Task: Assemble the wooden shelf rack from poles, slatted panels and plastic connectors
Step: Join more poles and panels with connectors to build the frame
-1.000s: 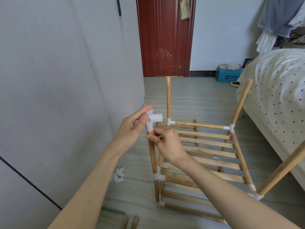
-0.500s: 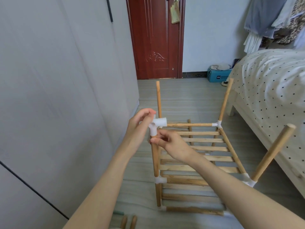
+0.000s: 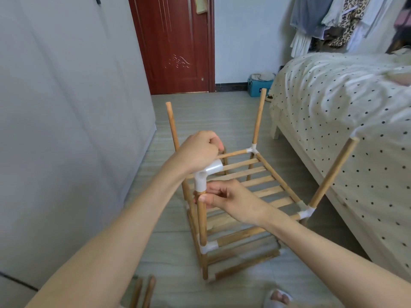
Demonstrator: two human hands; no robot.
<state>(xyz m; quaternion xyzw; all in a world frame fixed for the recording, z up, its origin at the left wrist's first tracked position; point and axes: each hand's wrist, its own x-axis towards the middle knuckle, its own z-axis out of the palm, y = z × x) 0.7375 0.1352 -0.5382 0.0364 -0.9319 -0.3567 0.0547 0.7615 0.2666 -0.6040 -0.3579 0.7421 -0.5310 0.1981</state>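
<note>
Two hands seat the white connector [image 3: 205,175] atop the near-left pole [image 3: 202,218]: left hand [image 3: 200,150] curls over it, right hand [image 3: 229,197] pinches the pole just below. Next, judging by its open sockets, pressing down squarely.

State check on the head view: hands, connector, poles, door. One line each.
White plastic three-way connector: seated on top of the near-left pole, two sockets empty.
Near-left wooden pole: upright, capped.
Other three wooden poles: upright, tops bare.
Left hand: curled over the connector from above.
Right hand: gripping the near-left pole just under the connector.
Red wooden door: closed.
Two loose wooden poles: lying on the floor.
</note>
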